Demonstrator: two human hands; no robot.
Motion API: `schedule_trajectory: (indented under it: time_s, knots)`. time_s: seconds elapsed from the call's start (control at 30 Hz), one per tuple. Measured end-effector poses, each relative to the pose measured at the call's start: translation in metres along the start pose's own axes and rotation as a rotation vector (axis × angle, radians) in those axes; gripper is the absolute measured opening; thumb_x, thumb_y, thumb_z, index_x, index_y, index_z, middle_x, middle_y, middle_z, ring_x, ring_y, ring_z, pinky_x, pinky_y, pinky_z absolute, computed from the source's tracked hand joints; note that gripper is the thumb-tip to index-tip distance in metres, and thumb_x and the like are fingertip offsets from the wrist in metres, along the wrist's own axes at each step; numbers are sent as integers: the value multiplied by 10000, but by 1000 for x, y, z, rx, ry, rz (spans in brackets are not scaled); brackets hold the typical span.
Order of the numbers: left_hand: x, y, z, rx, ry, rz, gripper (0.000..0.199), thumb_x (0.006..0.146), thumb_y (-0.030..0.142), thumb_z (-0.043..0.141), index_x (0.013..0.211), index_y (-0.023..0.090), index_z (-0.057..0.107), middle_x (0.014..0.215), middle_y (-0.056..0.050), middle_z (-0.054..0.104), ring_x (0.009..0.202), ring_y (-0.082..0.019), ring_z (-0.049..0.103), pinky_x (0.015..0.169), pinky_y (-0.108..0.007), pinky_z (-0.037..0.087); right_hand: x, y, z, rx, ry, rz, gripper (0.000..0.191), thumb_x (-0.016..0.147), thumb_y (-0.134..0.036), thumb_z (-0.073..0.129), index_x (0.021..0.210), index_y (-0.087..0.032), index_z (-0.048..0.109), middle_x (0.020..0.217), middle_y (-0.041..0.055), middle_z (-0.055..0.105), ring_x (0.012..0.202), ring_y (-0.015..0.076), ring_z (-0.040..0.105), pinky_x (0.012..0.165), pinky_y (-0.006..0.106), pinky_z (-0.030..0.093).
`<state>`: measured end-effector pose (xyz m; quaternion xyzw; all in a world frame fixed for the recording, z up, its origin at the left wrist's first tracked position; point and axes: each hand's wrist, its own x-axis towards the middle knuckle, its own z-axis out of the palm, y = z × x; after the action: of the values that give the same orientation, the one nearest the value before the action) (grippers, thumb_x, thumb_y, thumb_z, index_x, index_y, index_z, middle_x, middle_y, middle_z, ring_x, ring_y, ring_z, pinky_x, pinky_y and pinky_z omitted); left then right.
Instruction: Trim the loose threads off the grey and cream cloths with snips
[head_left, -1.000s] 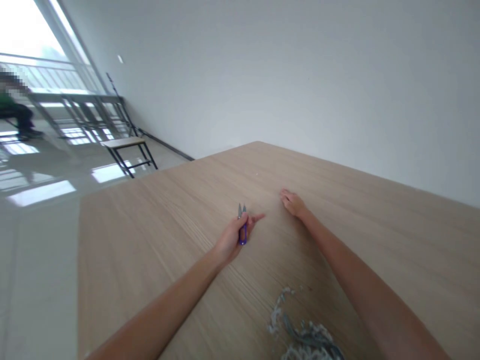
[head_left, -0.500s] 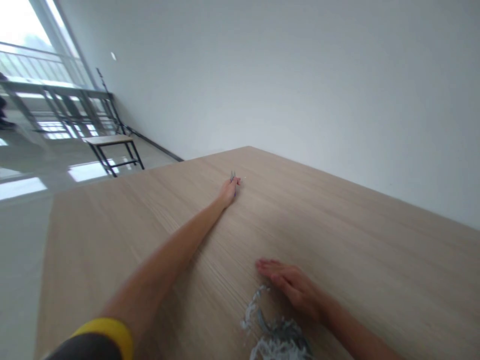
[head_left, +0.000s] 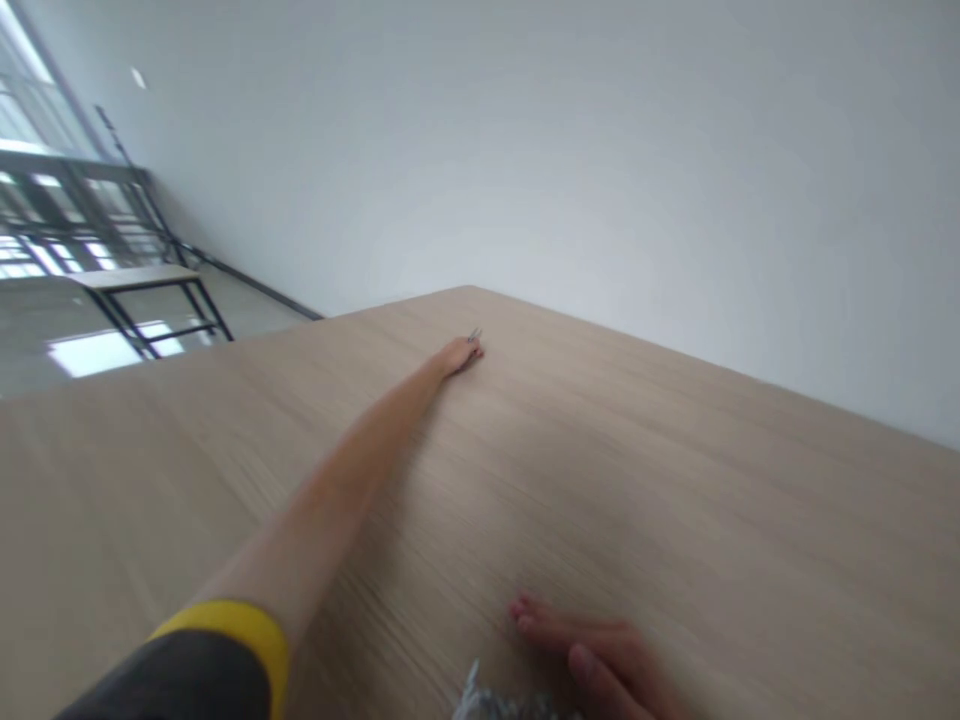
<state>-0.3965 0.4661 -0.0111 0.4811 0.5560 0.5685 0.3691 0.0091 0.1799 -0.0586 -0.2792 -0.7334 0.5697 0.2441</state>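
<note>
Far out on the table, my left hand (head_left: 461,353) is at the end of a stretched arm, its fingers closed round small scissors (head_left: 475,335). Only their thin metal blades stick out past the fingers; the handles are mostly hidden. Near the bottom edge, my right hand (head_left: 581,640) rests low over the tabletop with fingers stretched out and nothing in them. Just left of it and below is a pile of pale grey shredded strips (head_left: 499,708), largely cut off by the frame's lower edge.
The wide wood-grain table (head_left: 675,470) runs to a far corner by a white wall (head_left: 600,150). Beyond its left edge stands a stool (head_left: 146,278) with dark metal legs on a shiny floor. Farther back are a railing and windows.
The view has swung right and up, so the strips and my right hand sit lower in frame. My left hand has turned, and the scissors' blades now slant to the right.
</note>
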Motion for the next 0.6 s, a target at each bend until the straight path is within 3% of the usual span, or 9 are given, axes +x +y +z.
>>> schedule_trajectory:
  time_s: [0.1, 0.2, 0.37, 0.47, 0.6]
  knots:
    - [-31, 6, 3, -7, -118, -36, 380, 997, 416, 671, 1295, 184, 629, 1317, -108, 653, 1123, -247, 675, 965, -466, 611, -6, -3, 3, 11, 156, 26, 384, 978, -604, 532, 1313, -523, 701, 1459, -6, 655, 1434, 294, 561, 1274, 624, 365]
    - [-80, 10, 16, -23, -232, -55, 367, 1002, 413, 664, 1291, 191, 631, 1324, -108, 650, 1126, -243, 672, 969, -464, 609, -3, -1, 7, -4, 280, 14, 422, 972, -647, 530, 1313, -482, 715, 1471, 5, 648, 1451, 287, 541, 1307, 608, 310]
    - [-197, 17, 55, -67, -456, -41, 325, 1009, 423, 650, 1244, 199, 660, 1306, -96, 665, 1121, -243, 674, 976, -450, 607, 11, -3, 3, 82, 338, -26, 505, 970, -679, 512, 1283, -369, 759, 1448, 28, 668, 1460, 289, 538, 1327, 571, 270]
    - [-276, 26, 80, -101, -597, -23, 268, 1016, 456, 623, 1190, 264, 690, 1305, -109, 675, 1107, -221, 661, 963, -438, 621, 18, -4, -2, 94, 505, -47, 592, 964, -709, 471, 1275, -304, 770, 1435, 51, 678, 1438, 289, 564, 1302, 537, 335]
    - [-368, 41, 102, -168, -709, -31, 306, 1034, 482, 593, 1056, 204, 720, 1153, -81, 750, 1150, -250, 689, 1014, -494, 582, 24, -2, -8, 60, 688, -15, 785, 934, -778, 407, 1430, -229, 670, 1564, 73, 559, 1532, 302, 447, 1320, 546, 277]
